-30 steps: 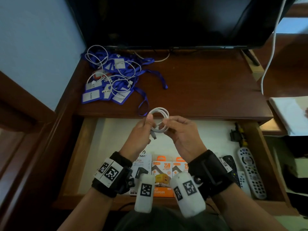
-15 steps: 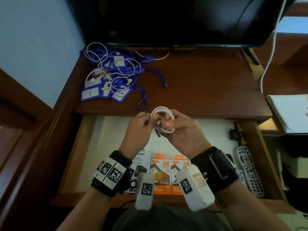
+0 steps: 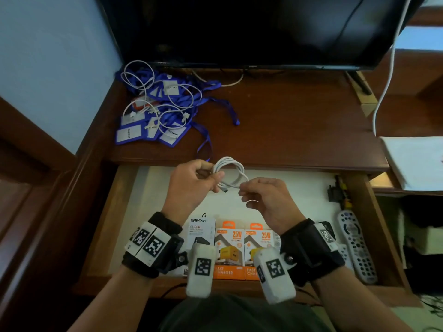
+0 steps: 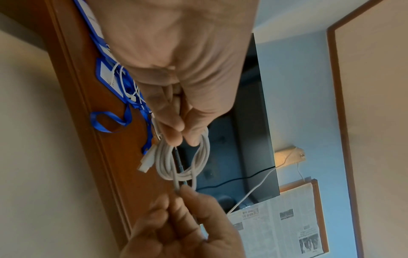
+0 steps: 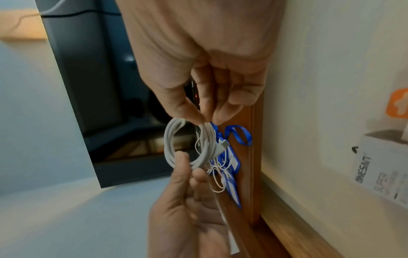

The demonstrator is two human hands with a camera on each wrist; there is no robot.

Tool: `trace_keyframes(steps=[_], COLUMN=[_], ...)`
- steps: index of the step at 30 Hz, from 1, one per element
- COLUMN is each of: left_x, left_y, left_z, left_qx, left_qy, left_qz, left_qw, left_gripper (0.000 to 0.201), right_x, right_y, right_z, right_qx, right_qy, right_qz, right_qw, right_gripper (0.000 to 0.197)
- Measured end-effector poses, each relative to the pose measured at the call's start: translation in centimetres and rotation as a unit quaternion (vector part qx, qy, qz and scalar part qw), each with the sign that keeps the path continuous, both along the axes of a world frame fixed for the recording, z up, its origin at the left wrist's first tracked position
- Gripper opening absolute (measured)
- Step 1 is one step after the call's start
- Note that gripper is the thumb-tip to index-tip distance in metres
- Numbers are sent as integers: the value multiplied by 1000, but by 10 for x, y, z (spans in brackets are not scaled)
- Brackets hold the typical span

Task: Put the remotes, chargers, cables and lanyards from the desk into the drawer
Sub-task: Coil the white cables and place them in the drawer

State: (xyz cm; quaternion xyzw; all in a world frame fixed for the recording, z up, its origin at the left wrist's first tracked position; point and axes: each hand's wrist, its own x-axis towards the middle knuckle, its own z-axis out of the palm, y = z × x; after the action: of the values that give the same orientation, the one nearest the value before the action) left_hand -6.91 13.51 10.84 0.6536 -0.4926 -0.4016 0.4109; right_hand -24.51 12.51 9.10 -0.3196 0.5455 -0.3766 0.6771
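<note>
Both hands hold a coiled white cable (image 3: 229,172) above the open drawer (image 3: 153,188), just in front of the desk edge. My left hand (image 3: 191,185) pinches one side of the coil (image 4: 183,158) between thumb and fingers. My right hand (image 3: 261,195) pinches the opposite side (image 5: 189,144), with a plug end hanging free. Blue lanyards with badge holders (image 3: 148,133) and thin white cables (image 3: 153,92) lie heaped at the desk's back left. Charger boxes (image 3: 242,250) and remotes (image 3: 357,245) lie in the drawer.
A dark TV (image 3: 251,29) stands at the back of the desk (image 3: 287,121). A white cord (image 3: 386,87) hangs at the right, above a sheet of paper (image 3: 417,161) on a side shelf. A black plug (image 3: 335,192) lies in the drawer's right part.
The hands have drawn slightly apart, so the coil now stretches between them. The right hand has shifted right and down; the left still holds its side of the coil.
</note>
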Motion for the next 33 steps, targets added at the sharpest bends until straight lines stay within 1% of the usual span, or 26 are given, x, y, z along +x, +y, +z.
trace_keyframes(steps=[1, 3, 6, 8, 9, 10, 12, 14, 16, 18, 19, 21, 22, 24, 26, 29, 31, 33], left_x=[0, -1, 0, 2, 4, 5, 6, 8, 10, 12, 11, 7, 4, -2, -9, -13, -12, -10], left_y=[0, 1, 3, 5, 6, 7, 9, 9, 8, 6, 6, 7, 7, 9, 12, 16, 18, 19], left_z=[0, 2, 3, -2, -4, -7, -9, -9, -5, 0, 2, 6, 8, 8, 6, 1, -2, -3], left_qx=[1, 6, 14, 17, 21, 25, 27, 24, 26, 35, 42, 57, 65, 79, 90, 102, 107, 118], left_qy=[7, 20, 25, 20, 16, 12, 11, 18, 43, 89, 112, 153, 173, 209, 232, 249, 262, 266], left_qz=[3, -6, -26, -28, -27, -25, -17, 0, 20, 32, 33, 29, 28, 30, 35, 37, 36, 33], left_qw=[1000, 1000, 999, 999, 999, 999, 999, 1000, 999, 995, 992, 986, 982, 974, 968, 962, 958, 956], left_gripper=[10, 9, 11, 10, 10, 10, 11, 14, 16, 15, 14, 13, 12, 14, 16, 14, 15, 18], right_x=[0, -3, -6, -10, -11, -13, -14, -15, -17, -15, -14, -9, -7, -1, 6, 9, 7, 5], right_y=[-1, -2, -3, -3, -3, -3, -2, -1, 1, 2, 3, 3, 4, 8, 13, 14, 12, 11], right_z=[2, 5, 13, 17, 19, 21, 22, 21, 18, 15, 13, 8, 6, 2, 0, 2, 1, 0], right_qx=[2, 21, 65, 79, 83, 84, 75, 42, -19, -82, -108, -143, -148, -129, -92, -47, -28, -21], right_qy=[-31, -118, -220, -266, -270, -260, -209, -141, -43, 75, 121, 172, 180, 159, 111, 21, -46, -84], right_qz=[-3, -22, -50, -52, -43, -28, 4, 43, 97, 130, 125, 93, 84, 85, 85, 58, 34, 21], right_qw=[1000, 993, 972, 959, 958, 961, 975, 988, 994, 985, 979, 970, 969, 975, 986, 997, 998, 996], right_gripper=[12, 15, 16, 13, 13, 13, 17, 18, 18, 17, 15, 12, 12, 13, 14, 10, 10, 10])
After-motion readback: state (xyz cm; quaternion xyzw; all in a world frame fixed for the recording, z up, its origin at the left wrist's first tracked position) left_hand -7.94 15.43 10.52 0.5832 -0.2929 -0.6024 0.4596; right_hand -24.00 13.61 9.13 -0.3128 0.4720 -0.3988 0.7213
